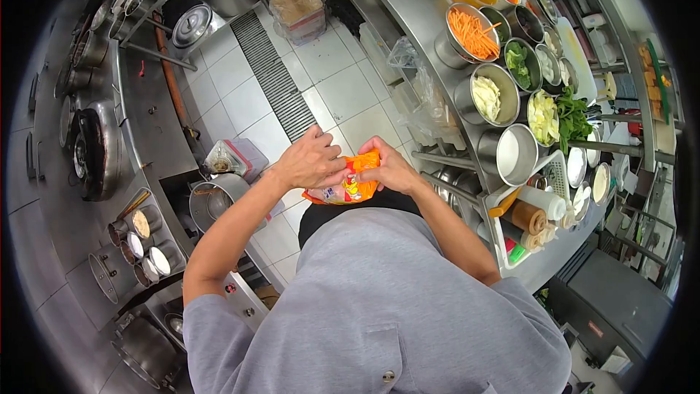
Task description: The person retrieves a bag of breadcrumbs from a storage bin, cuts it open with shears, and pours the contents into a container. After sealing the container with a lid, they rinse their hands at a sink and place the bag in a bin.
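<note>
In front of my waist, an orange plastic food packet (351,188) with a yellow cartoon figure and a partly see-through side is held between both hands. My left hand (313,159) is closed, its fingers curled and pinching the packet's upper left part. My right hand (390,169) grips the packet's right end, thumb across the front and fingers behind it. What lies inside the packet is hard to make out, and some fingertips are hidden.
To the right, a steel counter carries metal containers of carrot strips (472,33), pale sliced vegetable (486,98) and leafy greens (574,114), plus sauce bottles (526,217). On the left are a wok (102,149) and a stockpot (219,201). A floor grate (273,76) runs between.
</note>
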Available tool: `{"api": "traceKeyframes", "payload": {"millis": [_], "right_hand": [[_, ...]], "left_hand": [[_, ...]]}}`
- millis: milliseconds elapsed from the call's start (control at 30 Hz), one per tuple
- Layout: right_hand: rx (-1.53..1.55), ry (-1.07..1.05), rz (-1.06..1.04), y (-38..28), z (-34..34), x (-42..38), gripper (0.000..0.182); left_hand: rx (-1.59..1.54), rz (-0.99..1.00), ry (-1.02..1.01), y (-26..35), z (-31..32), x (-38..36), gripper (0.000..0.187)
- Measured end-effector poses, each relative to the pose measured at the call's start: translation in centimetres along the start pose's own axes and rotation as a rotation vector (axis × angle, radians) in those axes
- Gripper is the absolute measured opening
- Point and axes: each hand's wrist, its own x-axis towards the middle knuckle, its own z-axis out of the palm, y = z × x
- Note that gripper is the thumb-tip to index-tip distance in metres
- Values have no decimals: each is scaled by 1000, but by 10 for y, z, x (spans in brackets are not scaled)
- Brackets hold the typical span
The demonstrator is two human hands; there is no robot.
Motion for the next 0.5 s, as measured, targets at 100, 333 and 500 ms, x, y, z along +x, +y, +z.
{"api": "traceKeyframes", "payload": {"millis": [100, 333, 500], "right_hand": [[133, 6, -62, 15, -12, 7, 50], [431, 64, -54, 23, -29, 33, 50], [522, 157, 70, 22, -28, 65, 45]], "left_hand": [[-137, -163, 116, -3, 16, -8, 20], [-223, -212, 92, 13, 17, 3, 18], [-223, -269, 148, -32, 30, -1, 13]]}}
